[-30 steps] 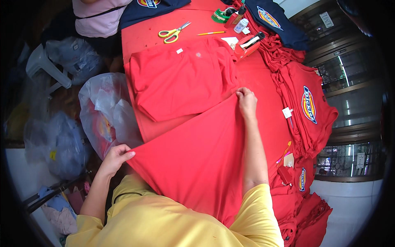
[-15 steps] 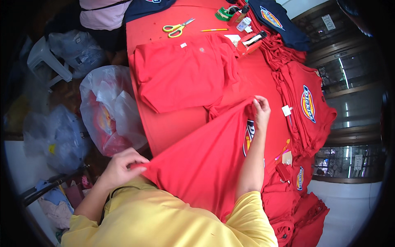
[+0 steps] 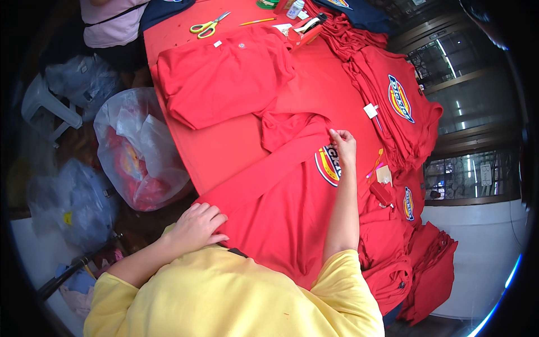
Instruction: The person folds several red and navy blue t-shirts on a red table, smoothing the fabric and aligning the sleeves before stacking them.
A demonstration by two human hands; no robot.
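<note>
A red shirt with a coloured chest emblem lies spread across the red-covered table in front of me, a long strip of it folded over. At its near left corner, my left hand has its fingers bent together over the cloth, gripping the edge. Farther off to the right, my right hand pinches the shirt beside the emblem, which my wrist and forearm partly cover. Beyond it lies another red garment, loosely bunched, with a small white tag.
Yellow-handled scissors, a pencil and a red tape dispenser are at the far end. Stacked red shirts line the right side. A plastic bag and a white stool stand left; another person is far left.
The lifted shirt edge has come down and folded over, showing more of the emblem. My left hand has turned palm-down on the cloth; my right keeps its pinch. The view has shifted.
</note>
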